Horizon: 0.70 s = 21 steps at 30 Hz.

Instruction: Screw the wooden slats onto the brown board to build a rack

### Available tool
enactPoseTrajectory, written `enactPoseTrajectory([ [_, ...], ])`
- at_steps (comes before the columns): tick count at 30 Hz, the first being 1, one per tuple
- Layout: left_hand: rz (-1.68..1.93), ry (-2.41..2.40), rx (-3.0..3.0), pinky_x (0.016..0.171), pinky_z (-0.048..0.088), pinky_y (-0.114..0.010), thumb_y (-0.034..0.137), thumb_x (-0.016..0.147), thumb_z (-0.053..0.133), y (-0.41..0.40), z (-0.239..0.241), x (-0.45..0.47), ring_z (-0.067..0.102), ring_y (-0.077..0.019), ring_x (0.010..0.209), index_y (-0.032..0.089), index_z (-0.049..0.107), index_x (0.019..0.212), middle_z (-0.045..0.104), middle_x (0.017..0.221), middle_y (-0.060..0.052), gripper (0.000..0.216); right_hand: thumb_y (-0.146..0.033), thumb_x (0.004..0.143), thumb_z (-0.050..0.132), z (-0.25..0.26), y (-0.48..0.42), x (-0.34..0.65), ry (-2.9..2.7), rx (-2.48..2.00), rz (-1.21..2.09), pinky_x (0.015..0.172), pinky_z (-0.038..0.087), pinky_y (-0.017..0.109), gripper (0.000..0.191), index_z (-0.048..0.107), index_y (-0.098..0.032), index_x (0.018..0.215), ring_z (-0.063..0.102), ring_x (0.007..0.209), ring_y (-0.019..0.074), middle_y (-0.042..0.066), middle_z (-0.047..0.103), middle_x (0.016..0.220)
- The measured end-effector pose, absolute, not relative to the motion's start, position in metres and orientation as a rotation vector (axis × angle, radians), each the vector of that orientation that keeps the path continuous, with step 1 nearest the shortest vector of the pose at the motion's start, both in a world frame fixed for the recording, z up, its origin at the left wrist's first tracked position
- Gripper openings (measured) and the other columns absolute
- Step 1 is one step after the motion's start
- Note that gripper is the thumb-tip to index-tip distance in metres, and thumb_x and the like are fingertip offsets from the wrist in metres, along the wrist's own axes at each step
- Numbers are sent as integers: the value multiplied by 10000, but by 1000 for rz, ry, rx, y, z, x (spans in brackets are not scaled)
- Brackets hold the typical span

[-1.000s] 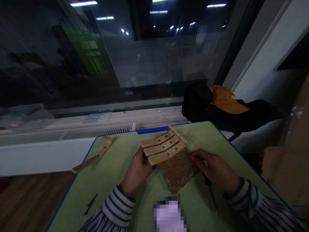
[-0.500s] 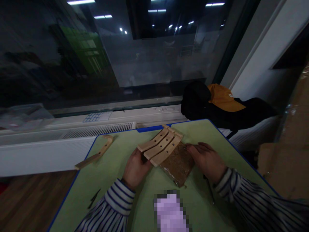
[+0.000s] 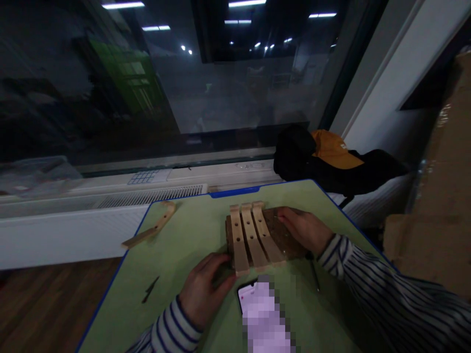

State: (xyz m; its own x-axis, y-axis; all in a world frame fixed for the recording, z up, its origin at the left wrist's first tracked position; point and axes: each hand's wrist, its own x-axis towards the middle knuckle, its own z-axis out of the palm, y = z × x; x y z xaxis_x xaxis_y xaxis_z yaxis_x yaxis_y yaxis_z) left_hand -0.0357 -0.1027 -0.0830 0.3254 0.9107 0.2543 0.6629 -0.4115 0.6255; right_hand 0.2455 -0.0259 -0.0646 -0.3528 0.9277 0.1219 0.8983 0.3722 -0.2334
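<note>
Three curved wooden pieces (image 3: 251, 238), each with two holes, lie side by side across a flat brown slab (image 3: 287, 240) with a shiny, creased surface. Around the slab's lower left corner, my left hand (image 3: 206, 289) closes with thumb and fingers, close to the end of the nearest wooden piece. On the opposite side, my right hand (image 3: 307, 230) grips the slab's upper right edge, its fingers partly hidden. A fourth, similar hooked wooden piece (image 3: 154, 228) rests apart at the left. A thin dark tool (image 3: 314, 274) lies below my right wrist.
The green table (image 3: 198, 225) has a blue edge. A phone (image 3: 263, 314), partly pixelated, lies at the front. Small dark slim items (image 3: 150, 290) are at the left. Behind stand a radiator (image 3: 154, 197), a window, and a black bag (image 3: 294, 152) with an orange cap (image 3: 336, 149).
The slab and its three wooden pieces have turned, so the pieces now point nearly straight away from me. My left hand has moved down towards me; my right hand still holds the slab.
</note>
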Motion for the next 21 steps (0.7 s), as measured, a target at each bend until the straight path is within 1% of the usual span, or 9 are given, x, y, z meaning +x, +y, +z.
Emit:
enactPoseTrajectory([
  [6,836,1372,2206,717,564,-345,231,792,589,-115,-79,-38,665,-204,803,167,614,945,686,893,-83,168,-320,882,520,-71,-29,243,-2417,-1422,211,797,494,412,295,541,-178,1139,578,956,197,81,563,1152],
  [12,849,1385,2194,719,553,-345,208,809,539,-115,-77,-40,654,-203,807,145,602,939,670,884,-95,158,-319,882,519,-72,-41,241,-2363,-1397,222,800,492,413,291,543,-179,1136,577,958,197,81,563,1154],
  [18,884,1387,2167,692,541,-296,76,739,469,-109,-75,-46,647,-176,781,151,601,948,669,867,-67,258,-317,883,518,-71,-48,241,-2295,-1391,254,801,492,413,284,547,-179,1130,579,956,196,80,568,1146],
  [21,930,1432,2146,683,528,-293,100,790,453,-100,-72,-44,631,-169,763,144,596,963,654,879,-74,229,-314,885,515,-67,-47,244,-2254,-1367,281,797,494,405,264,558,-177,1107,584,940,189,76,578,1127],
])
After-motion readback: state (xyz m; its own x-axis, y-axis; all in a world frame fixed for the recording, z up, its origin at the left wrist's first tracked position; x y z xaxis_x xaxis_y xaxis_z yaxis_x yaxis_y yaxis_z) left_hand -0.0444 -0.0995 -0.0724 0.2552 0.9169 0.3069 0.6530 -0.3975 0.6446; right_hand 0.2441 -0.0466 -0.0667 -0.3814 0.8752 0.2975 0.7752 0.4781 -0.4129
